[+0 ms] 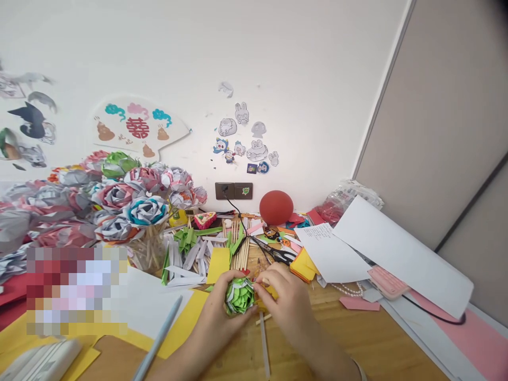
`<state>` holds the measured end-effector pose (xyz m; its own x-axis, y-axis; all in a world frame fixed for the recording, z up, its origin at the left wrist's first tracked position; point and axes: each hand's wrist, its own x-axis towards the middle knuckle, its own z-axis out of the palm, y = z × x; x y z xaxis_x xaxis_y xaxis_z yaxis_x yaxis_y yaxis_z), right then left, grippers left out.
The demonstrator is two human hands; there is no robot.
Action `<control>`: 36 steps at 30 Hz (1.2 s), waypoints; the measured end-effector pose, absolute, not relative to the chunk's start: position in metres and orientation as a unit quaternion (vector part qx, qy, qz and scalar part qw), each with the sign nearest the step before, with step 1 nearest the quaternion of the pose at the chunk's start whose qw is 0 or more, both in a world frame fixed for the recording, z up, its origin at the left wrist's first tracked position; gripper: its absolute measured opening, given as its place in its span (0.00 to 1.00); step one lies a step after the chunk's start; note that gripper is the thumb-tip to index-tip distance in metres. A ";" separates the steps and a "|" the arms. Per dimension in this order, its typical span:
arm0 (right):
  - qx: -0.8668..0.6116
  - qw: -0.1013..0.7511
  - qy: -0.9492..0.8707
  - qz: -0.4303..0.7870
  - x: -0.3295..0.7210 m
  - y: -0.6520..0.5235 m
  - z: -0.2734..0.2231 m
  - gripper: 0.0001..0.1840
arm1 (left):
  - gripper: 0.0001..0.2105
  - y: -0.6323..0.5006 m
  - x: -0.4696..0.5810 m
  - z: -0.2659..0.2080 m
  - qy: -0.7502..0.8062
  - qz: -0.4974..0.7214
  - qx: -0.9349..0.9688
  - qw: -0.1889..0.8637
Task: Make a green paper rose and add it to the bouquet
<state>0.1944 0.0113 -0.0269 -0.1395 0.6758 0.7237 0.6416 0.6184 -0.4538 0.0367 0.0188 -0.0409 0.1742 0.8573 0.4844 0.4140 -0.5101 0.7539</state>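
Note:
My left hand (pixel 217 306) is closed around a green-and-white folded paper flower (pixel 240 296), with its layered petals facing me. At the flower's right edge, my right hand (pixel 289 300) pinches with thumb and forefinger. A small pale tip shows between those fingers, but I cannot tell if it is a stick or a bit of petal. Below the hands, a narrow strip (pixel 264 346) lies on the wooden table (pixel 317 338). Just behind the flower are a yellow paper sheet (pixel 218 265) and a row of wooden sticks (pixel 240 254).
Many paper flowers (pixel 146 210) stand in a clear container (pixel 148 248) at the left. Black scissors (pixel 281 255), a red balloon (pixel 277 207) and loose paper strips (pixel 190 259) lie toward the wall. White sheets (pixel 405 254) fill the right; a grey-blue pen-like rod (pixel 159 338) lies front left.

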 end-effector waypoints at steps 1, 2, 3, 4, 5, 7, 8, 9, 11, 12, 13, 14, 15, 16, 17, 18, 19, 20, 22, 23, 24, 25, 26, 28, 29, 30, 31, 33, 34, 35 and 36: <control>-0.437 0.484 -0.758 -0.010 0.193 0.010 -0.027 0.06 | 0.18 0.018 0.037 -0.041 0.435 0.475 0.729 0.232; -0.437 0.481 -0.759 -0.028 0.193 0.009 -0.028 0.07 | 0.18 0.018 0.037 -0.041 0.434 0.477 0.728 0.231; -0.438 0.479 -0.760 -0.036 0.192 0.009 -0.028 0.08 | 0.17 0.018 0.037 -0.040 0.434 0.478 0.728 0.230; -0.438 0.478 -0.761 -0.036 0.191 0.008 -0.028 0.08 | 0.17 0.018 0.037 -0.040 0.435 0.478 0.727 0.229; -0.437 0.478 -0.761 -0.034 0.191 0.008 -0.027 0.08 | 0.18 0.018 0.037 -0.040 0.435 0.478 0.728 0.229; -0.437 0.477 -0.762 -0.033 0.190 0.008 -0.027 0.09 | 0.18 0.018 0.037 -0.040 0.435 0.476 0.730 0.229; -0.438 0.474 -0.763 -0.035 0.190 0.008 -0.027 0.09 | 0.18 0.018 0.037 -0.041 0.435 0.475 0.730 0.227; -0.438 0.471 -0.765 -0.038 0.190 0.008 -0.027 0.09 | 0.18 0.018 0.036 -0.041 0.435 0.474 0.732 0.226; -0.438 0.464 -0.769 -0.041 0.190 0.008 -0.026 0.10 | 0.17 0.018 0.036 -0.041 0.434 0.470 0.736 0.220; -0.438 0.463 -0.770 -0.040 0.190 0.008 -0.025 0.10 | 0.17 0.018 0.036 -0.041 0.432 0.470 0.738 0.216; -0.437 0.465 -0.769 -0.035 0.190 0.008 -0.025 0.10 | 0.17 0.019 0.036 -0.041 0.430 0.470 0.741 0.213; -0.437 0.469 -0.767 -0.028 0.190 0.009 -0.025 0.10 | 0.17 0.019 0.036 -0.041 0.430 0.470 0.742 0.209; -0.438 0.473 -0.764 -0.021 0.190 0.009 -0.024 0.10 | 0.17 0.019 0.035 -0.041 0.430 0.470 0.743 0.206; -0.439 0.475 -0.762 -0.016 0.190 0.009 -0.024 0.10 | 0.17 0.019 0.035 -0.041 0.431 0.470 0.743 0.203; -0.440 0.475 -0.762 -0.015 0.190 0.009 -0.024 0.10 | 0.17 0.019 0.035 -0.042 0.432 0.469 0.744 0.201; -0.439 0.474 -0.763 -0.016 0.190 0.009 -0.024 0.10 | 0.17 0.020 0.035 -0.042 0.432 0.469 0.744 0.199; -0.438 0.471 -0.765 -0.020 0.190 0.009 -0.024 0.10 | 0.17 0.020 0.035 -0.042 0.432 0.469 0.744 0.198; -0.436 0.468 -0.768 -0.026 0.190 0.009 -0.024 0.11 | 0.17 0.020 0.035 -0.042 0.431 0.470 0.744 0.197; -0.432 0.462 -0.774 -0.042 0.191 0.009 -0.024 0.12 | 0.17 0.020 0.036 -0.042 0.431 0.473 0.743 0.196; -0.430 0.459 -0.776 -0.051 0.191 0.009 -0.025 0.12 | 0.17 0.020 0.036 -0.042 0.431 0.474 0.742 0.196; -0.428 0.454 -0.779 -0.063 0.191 0.009 -0.025 0.12 | 0.17 0.020 0.036 -0.042 0.431 0.473 0.743 0.196; -0.426 0.447 -0.783 -0.075 0.191 0.009 -0.025 0.12 | 0.17 0.020 0.035 -0.042 0.432 0.472 0.744 0.196; -0.426 0.442 -0.785 -0.085 0.191 0.010 -0.025 0.13 | 0.17 0.020 0.035 -0.042 0.432 0.469 0.745 0.195; -0.426 0.432 -0.789 -0.097 0.191 0.010 -0.026 0.13 | 0.17 0.020 0.035 -0.042 0.432 0.464 0.749 0.194; -0.427 0.430 -0.790 -0.099 0.191 0.010 -0.026 0.14 | 0.17 0.020 0.034 -0.042 0.430 0.462 0.751 0.194; -0.427 0.429 -0.789 -0.099 0.191 0.010 -0.026 0.14 | 0.17 0.020 0.034 -0.043 0.428 0.460 0.753 0.195; -0.428 0.429 -0.789 -0.099 0.191 0.010 -0.027 0.14 | 0.18 0.021 0.034 -0.044 0.426 0.458 0.755 0.195; -0.429 0.428 -0.790 -0.099 0.191 0.010 -0.027 0.14 | 0.18 0.022 0.033 -0.045 0.424 0.455 0.758 0.196; -0.427 0.427 -0.791 -0.099 0.190 0.010 -0.027 0.14 | 0.18 0.022 0.033 -0.046 0.424 0.454 0.759 0.197; -0.425 0.428 -0.792 -0.098 0.190 0.009 -0.027 0.13 | 0.18 0.022 0.033 -0.046 0.424 0.453 0.759 0.197; -0.424 0.430 -0.792 -0.094 0.190 0.010 -0.027 0.13 | 0.18 0.022 0.033 -0.047 0.423 0.453 0.760 0.198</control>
